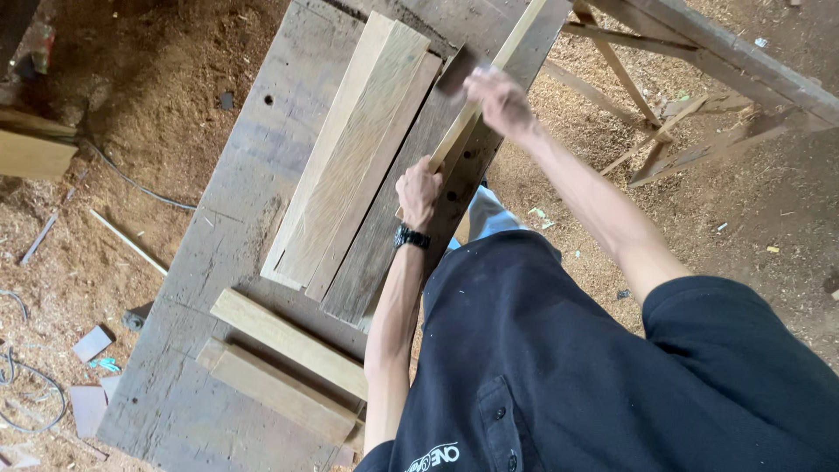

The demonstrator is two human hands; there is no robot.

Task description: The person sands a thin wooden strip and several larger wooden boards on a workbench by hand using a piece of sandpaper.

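Note:
A long pale wooden strip (516, 48) lies on edge along the right side of a grey workbench (227, 227). My left hand (418, 192) grips the near part of the strip; a black wristwatch sits on that wrist. My right hand (498, 100) is farther along it, blurred, closed around a dark block-like tool (456, 70) pressed on the strip. Beside the strip, several planks (350, 166) lie stacked lengthwise, pale ones on the left and darker ones on the right.
Two short pale wood blocks (288, 367) lie on the bench's near end. Sawdust covers the floor on both sides. A wooden trestle frame (690, 96) stands at the upper right. Cables and scraps (52, 385) lie at the left.

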